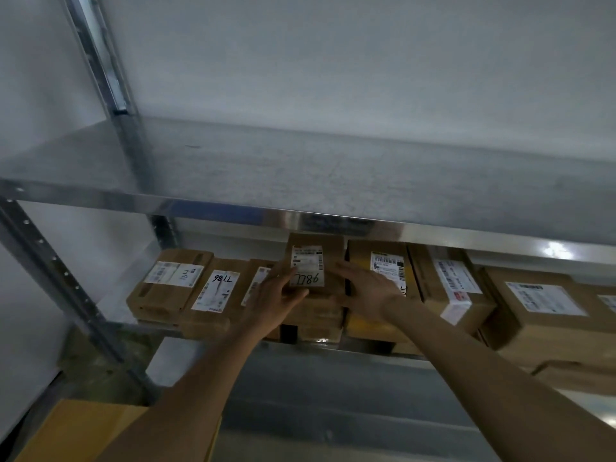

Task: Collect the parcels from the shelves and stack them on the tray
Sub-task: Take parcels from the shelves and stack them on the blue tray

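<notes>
A small brown cardboard parcel (315,261) with a white label and handwritten digits stands tilted on top of other parcels on the lower metal shelf (366,353). My left hand (278,295) grips its lower left corner, thumb across the label. Flat against the parcel's right side lies my right hand (361,285), fingers straight. Several more brown parcels line this shelf: two labelled ones at the left (170,281) (216,291), a yellow-brown one (383,261) behind my right hand, and larger boxes at the right (456,288) (546,308).
The upper metal shelf (300,168) is bare and overhangs the parcels closely. A perforated steel upright (50,258) runs down the left. A cardboard box (83,428) sits at the bottom left under my left forearm. Another box (580,375) pokes out at the lower right.
</notes>
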